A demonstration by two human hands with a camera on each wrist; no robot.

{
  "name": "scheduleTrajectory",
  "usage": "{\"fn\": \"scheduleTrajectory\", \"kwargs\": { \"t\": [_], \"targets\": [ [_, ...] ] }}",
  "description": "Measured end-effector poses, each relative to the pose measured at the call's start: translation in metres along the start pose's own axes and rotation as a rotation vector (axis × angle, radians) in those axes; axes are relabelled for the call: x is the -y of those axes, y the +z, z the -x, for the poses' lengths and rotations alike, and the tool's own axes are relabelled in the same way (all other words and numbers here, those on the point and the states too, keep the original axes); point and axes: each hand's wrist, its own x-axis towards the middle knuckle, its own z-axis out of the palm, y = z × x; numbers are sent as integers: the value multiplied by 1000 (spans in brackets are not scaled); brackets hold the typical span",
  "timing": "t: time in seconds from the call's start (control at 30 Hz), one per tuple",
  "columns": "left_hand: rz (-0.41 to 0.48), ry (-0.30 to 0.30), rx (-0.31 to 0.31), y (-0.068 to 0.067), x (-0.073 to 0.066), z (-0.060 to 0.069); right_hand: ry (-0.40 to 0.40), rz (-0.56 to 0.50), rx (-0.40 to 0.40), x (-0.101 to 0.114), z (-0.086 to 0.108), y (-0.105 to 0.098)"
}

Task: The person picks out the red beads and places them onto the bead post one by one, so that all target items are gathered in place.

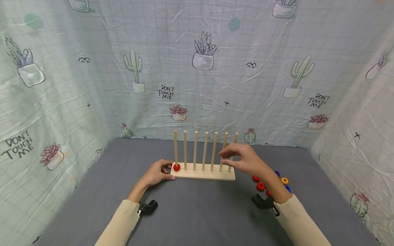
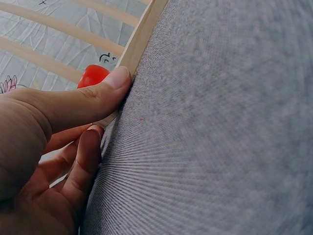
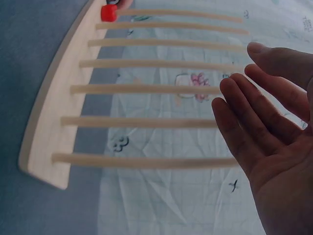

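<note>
A wooden base (image 1: 203, 175) with several upright pegs stands on the table. One red ring (image 1: 176, 167) sits at the foot of its leftmost peg, and the ring (image 3: 109, 13) shows at the top of the right wrist view. The left hand (image 1: 156, 173) grips the base's left end; in the left wrist view its thumb lies along the board's edge (image 2: 142, 39), near the red ring (image 2: 93, 76). The right hand (image 1: 245, 159) is raised beside the rightmost pegs, fingers slightly bent and holding nothing; the right wrist view shows the hand's (image 3: 274, 117) empty palm side.
Several loose rings lie on the grey table (image 1: 200, 212) at the right, among them a red ring (image 1: 260, 187) and a yellow ring (image 1: 284, 181), partly hidden by the right forearm. A patterned curtain (image 1: 227, 78) hangs behind and at both sides.
</note>
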Motion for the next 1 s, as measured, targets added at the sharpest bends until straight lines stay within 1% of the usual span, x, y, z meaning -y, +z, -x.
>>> {"fn": "scheduleTrajectory", "kwargs": {
  "t": [0.17,0.4,0.57,0.7,0.8,1.0],
  "targets": [
    [-4,-6,2,1,1,2,45,-14,6,-9,13,0],
    [9,-19,-5,0,3,3,90,-2,-13,-23,31,4],
    [1,-15,-1,0,5,4,144,-14,-29,-34,43,7],
    [-1,-14,-3,-1,5,3,166,-9,-41,-44,52,8],
    [-2,-14,-5,-1,5,1,195,-5,-44,-54,60,5],
    [-6,-4,3,-1,3,-1,266,18,-49,-74,77,-7]
  ]
}}
